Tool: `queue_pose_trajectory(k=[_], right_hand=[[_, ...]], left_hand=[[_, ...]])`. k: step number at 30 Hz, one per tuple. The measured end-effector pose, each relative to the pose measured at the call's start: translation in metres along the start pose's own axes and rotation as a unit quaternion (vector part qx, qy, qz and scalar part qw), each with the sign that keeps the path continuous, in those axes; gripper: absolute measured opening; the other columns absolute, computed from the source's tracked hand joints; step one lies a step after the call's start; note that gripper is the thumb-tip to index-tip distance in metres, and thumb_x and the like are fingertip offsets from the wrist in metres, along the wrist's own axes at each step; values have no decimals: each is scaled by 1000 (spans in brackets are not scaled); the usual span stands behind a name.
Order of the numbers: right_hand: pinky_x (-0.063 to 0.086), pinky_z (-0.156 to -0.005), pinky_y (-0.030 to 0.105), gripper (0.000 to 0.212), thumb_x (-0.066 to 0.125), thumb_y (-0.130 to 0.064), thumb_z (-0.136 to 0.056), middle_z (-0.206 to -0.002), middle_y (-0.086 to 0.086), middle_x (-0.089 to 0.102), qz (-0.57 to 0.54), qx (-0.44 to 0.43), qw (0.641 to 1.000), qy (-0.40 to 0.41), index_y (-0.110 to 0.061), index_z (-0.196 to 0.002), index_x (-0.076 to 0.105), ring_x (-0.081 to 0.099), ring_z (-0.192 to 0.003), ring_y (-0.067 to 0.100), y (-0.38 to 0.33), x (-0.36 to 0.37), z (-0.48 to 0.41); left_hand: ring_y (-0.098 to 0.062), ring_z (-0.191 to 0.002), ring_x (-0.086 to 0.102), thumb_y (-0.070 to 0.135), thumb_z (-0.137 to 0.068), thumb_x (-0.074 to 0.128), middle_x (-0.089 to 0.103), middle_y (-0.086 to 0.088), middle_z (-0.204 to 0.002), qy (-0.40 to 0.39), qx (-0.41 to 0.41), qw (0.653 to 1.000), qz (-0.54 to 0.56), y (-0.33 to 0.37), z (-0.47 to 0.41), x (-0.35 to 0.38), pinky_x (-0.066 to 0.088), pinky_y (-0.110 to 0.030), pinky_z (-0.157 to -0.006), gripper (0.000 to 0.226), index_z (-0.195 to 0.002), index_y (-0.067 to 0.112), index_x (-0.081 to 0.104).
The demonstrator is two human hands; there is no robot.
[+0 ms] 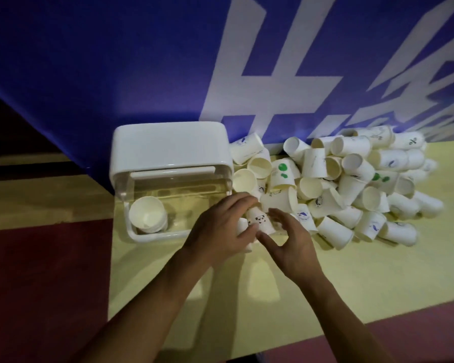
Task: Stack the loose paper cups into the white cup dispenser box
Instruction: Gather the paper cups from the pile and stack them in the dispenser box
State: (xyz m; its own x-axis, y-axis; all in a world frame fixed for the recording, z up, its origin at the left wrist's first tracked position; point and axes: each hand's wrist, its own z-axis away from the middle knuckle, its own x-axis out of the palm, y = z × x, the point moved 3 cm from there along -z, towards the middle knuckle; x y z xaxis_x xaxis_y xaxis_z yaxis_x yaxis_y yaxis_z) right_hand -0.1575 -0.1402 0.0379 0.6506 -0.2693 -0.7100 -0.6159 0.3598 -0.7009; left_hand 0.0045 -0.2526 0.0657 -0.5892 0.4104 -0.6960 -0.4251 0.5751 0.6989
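Note:
The white cup dispenser box (168,145) lies on its side on the yellow table, its clear part facing me, with a short stack of white cups (147,217) inside at the left. A big pile of loose paper cups (351,184) spreads to the right of the box. My left hand (220,229) grips a small stack of cups (258,221), one printed with a panda, just right of the box's mouth. My right hand (290,239) is beside that stack, fingers loosely bent, thumb touching its lower end.
A blue banner with large white lettering (273,82) hangs right behind the box and pile. The yellow table top (351,279) stretches toward me and ends in a front edge; dark red floor (37,271) lies to the left.

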Motion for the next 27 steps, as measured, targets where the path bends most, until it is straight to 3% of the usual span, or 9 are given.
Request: queue_pose_trajectory(k=[2,6,10,13,18,23,27], right_hand=[[38,-98,4,59,78,-44,-87,-129,-15,63,-8,17,1000,18,-21,-139,60,54,-115,-6,19,-23,1],[47,-102,22,56,74,-48,-88,-129,-13,66,-30,40,997,55,-21,-136,62,59,-120,0,59,-65,7],[38,-94,2,57,69,-50,-88,-123,-14,65,-39,56,995,71,-20,-136,63,56,-113,-4,93,-97,12],[38,-94,1,56,70,-49,-89,-125,-11,67,-40,67,994,71,-19,-136,63,58,-116,-2,120,-114,11],[37,-92,1,58,64,-57,-88,-124,-16,65,-36,75,995,52,-23,-135,63,58,-114,-3,145,-127,0],[46,-86,22,51,74,-46,-90,-119,-15,63,-11,93,993,66,-24,-135,61,60,-107,3,159,-135,-20],[50,-83,34,74,79,-54,-83,-127,-5,62,-17,172,982,75,-20,-143,53,59,-106,15,167,-135,-49]], left_hand=[[-15,-130,54,47,-88,65,55,4,-150,-39,7,999,-26,12,-32,30,53,-35,-100,63,-144,19,58],[-22,-139,46,53,-92,68,42,-1,-158,-145,-28,982,-121,24,-79,89,43,-37,-107,76,-154,20,40],[-25,-135,48,47,-92,68,43,-5,-154,-170,-62,963,-202,18,-99,133,43,-38,-107,75,-152,17,36],[-28,-130,53,41,-90,70,49,-9,-148,-160,-71,958,-228,9,-106,148,46,-39,-104,74,-149,11,39],[-32,-124,60,42,-88,74,58,-13,-140,-133,-92,970,-180,2,-111,159,51,-41,-101,73,-144,8,44],[-29,-123,61,42,-83,80,61,-6,-139,-88,-106,985,-103,7,-106,155,52,-40,-96,73,-143,16,47],[-20,-117,61,40,-75,89,62,2,-133,-5,-128,992,-5,13,-82,138,53,-37,-94,78,-139,22,48]])
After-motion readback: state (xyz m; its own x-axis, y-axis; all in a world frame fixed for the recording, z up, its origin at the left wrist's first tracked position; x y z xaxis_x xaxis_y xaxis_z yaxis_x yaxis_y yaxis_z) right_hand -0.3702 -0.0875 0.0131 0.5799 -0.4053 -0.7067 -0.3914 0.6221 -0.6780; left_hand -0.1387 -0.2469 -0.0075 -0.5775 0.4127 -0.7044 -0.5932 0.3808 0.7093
